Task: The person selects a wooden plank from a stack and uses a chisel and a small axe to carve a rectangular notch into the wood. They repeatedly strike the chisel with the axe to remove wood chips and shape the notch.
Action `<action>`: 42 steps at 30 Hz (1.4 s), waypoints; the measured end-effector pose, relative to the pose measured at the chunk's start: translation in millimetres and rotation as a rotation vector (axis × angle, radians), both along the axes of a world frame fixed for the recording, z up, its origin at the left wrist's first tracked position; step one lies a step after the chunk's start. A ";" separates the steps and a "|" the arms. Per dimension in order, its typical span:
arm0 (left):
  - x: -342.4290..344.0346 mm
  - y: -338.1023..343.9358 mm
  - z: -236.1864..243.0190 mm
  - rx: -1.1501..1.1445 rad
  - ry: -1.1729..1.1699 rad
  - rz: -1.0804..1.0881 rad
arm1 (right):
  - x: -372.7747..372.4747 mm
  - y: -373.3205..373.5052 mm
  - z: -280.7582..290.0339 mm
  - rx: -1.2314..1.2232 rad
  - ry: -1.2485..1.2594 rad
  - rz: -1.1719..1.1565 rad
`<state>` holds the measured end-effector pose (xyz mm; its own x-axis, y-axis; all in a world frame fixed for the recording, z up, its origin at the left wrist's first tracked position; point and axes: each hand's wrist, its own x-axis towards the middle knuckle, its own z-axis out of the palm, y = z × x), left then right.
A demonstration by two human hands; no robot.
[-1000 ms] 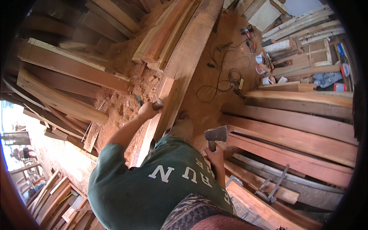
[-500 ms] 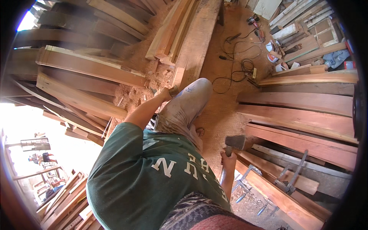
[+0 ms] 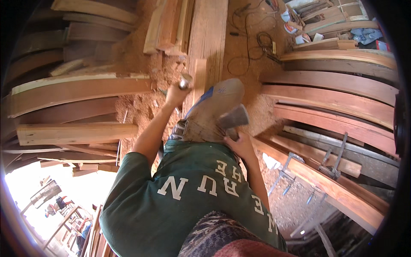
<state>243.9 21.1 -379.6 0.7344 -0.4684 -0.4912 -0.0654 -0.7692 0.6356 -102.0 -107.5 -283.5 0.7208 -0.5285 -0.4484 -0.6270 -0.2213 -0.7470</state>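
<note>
My left hand [image 3: 174,95] is wrapped round a short handle with a round, pale metal-looking end [image 3: 185,80]; the rest of this tool is hidden, so I cannot name it. It is raised just left of a narrow wood block [image 3: 199,79], which lies on a long thick plank [image 3: 209,38]. In front of my lap, my right hand [image 3: 240,146] grips a hatchet [image 3: 234,118] close below its broad dark head, which is smeared by motion. My bent leg [image 3: 214,103] in stained trousers rests against the plank's near end.
Stacked boards [image 3: 77,92] fill the left, and reddish planks [image 3: 334,105] line the right. Bar clamps [image 3: 332,169] grip a beam at lower right. A black cable [image 3: 265,40] coils on the sawdust-covered ground. Wood chips [image 3: 147,98] are heaped beside the plank.
My right hand has brought the hatchet up and inward, from beside my hip to above my lap. My left hand has lifted slightly off my knee, with its tool's round end turned up.
</note>
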 end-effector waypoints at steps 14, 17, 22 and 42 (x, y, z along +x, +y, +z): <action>86.6 -27.3 64.3 -1.154 0.515 0.668 | 73.0 30.0 -4.1 0.169 0.105 0.131; 86.5 -34.7 55.3 -1.161 0.502 0.638 | 76.3 31.4 3.2 0.243 0.184 0.096; 80.7 -44.5 49.7 -1.105 0.490 0.598 | 83.5 29.6 12.5 0.249 0.239 0.126; 50.3 -60.7 68.3 -0.954 0.176 0.421 | 106.0 30.8 65.4 0.207 0.195 -0.006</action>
<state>294.3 -39.6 -311.2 0.8818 -0.4401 -0.1695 0.2423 0.1145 0.9634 4.0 -76.7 -218.0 0.6075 -0.4152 -0.6772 -0.7640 -0.0720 -0.6412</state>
